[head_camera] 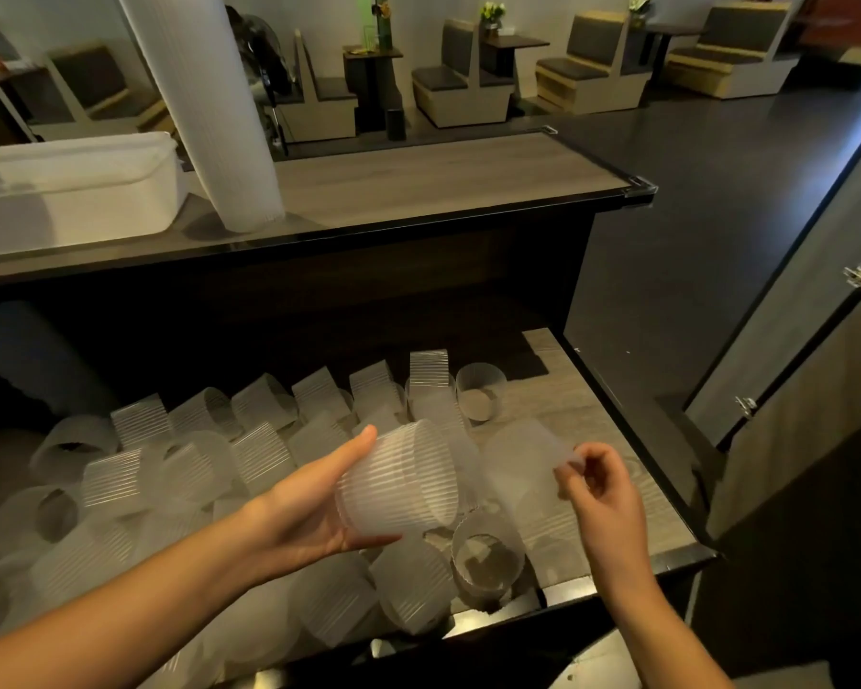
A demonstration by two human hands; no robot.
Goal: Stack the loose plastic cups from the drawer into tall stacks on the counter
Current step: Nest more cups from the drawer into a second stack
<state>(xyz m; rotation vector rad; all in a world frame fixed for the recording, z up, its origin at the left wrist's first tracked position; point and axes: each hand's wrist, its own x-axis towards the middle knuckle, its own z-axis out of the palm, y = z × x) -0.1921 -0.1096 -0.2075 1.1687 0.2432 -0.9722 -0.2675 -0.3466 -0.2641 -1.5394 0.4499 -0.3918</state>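
My left hand holds a short stack of ribbed translucent cups on its side over the open drawer, with its mouth turned to the right. My right hand pinches the rim of another translucent cup just right of that stack. Several loose cups lie on their sides across the drawer, and two stand upright. On the counter a tall white stack of cups leans left and runs out of the top of the view.
A white plastic tub sits on the counter left of the tall stack. An open cabinet door stands at the right. Booth seats and small tables fill the room beyond the counter.
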